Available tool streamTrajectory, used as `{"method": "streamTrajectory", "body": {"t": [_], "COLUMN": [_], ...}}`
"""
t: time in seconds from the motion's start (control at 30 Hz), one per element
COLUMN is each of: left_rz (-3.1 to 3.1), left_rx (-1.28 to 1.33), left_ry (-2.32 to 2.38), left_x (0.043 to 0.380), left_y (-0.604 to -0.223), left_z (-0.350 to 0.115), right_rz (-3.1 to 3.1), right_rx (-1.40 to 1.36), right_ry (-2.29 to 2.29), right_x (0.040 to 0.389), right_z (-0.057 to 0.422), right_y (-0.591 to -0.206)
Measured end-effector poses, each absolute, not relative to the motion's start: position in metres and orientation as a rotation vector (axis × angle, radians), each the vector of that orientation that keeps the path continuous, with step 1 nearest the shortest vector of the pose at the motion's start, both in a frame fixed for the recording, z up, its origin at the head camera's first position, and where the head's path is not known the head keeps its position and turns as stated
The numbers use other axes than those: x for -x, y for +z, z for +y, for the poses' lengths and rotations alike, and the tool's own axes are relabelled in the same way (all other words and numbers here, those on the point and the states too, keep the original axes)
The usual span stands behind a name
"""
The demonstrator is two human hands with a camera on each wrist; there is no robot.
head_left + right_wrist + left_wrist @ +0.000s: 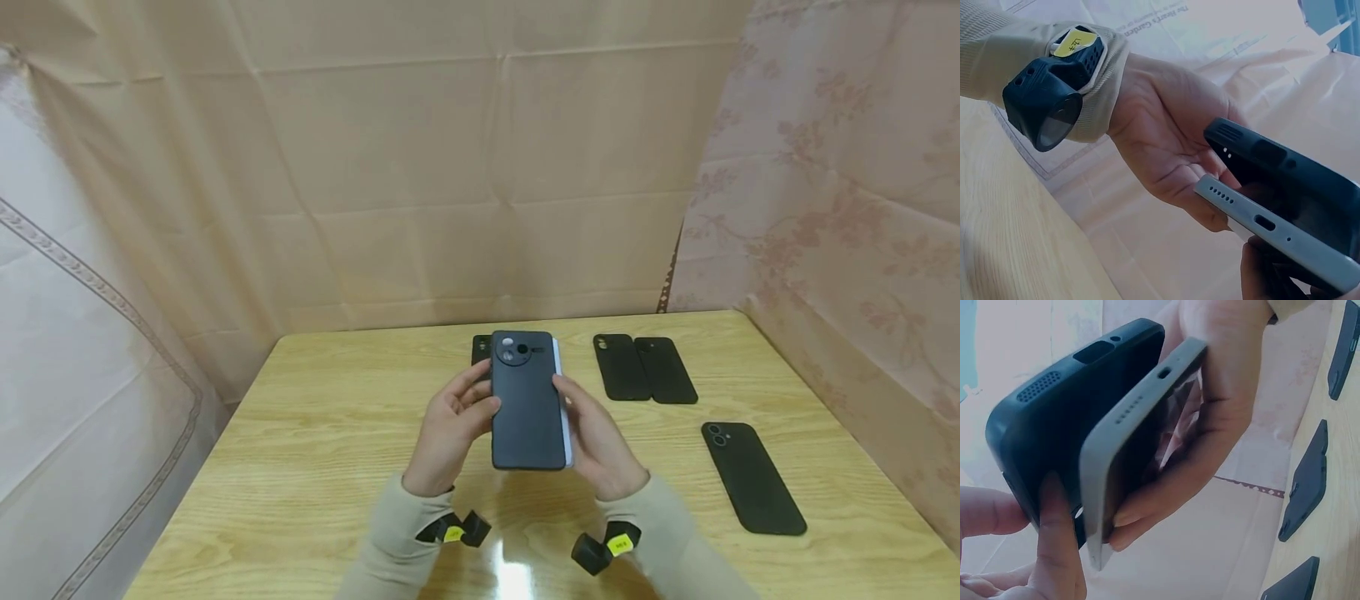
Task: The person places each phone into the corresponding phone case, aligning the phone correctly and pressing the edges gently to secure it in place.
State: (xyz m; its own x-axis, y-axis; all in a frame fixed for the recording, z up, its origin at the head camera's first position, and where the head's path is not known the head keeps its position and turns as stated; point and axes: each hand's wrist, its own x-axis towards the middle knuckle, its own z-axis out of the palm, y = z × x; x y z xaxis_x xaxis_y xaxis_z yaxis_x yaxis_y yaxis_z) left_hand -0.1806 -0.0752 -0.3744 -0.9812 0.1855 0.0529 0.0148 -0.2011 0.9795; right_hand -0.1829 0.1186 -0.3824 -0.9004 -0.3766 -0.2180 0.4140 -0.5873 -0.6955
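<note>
A black phone case (528, 408) is held upright over the table, its round camera ring at the top left. My left hand (450, 425) grips its left side between thumb and fingers. Behind the case, a pale strip of a silver-edged phone (566, 433) shows along the right. My right hand (600, 446) holds that phone, with the thumb near the case's right edge. In the left wrist view the phone's bottom edge (1129, 409) stands at an angle to the open inside of the case (1029, 434); one long side is close to the case. The right wrist view shows a gap between them.
Two black cases, one (622, 375) beside another (666, 371), lie at the back right. A black case with two camera rings (753, 479) lies nearer on the right. Behind the held case, another black one (481, 350) is mostly hidden. A beige curtain (375, 167) hangs behind the table.
</note>
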Motion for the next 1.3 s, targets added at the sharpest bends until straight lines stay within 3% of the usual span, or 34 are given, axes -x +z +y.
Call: {"method": "streamTrajectory", "body": {"t": [1.3], "left_rz": [2.101], "left_rx": [-0.207], "left_ry": [2.281], "left_x": [0.1782], "left_y": [-0.3766], "left_z": [-0.0703], "right_rz": [1.122], "right_rx": [-0.022], "right_ry": [-2.508], "right_x": [0.1788], "right_z": [0.1117], "right_y": [-0.3835]}}
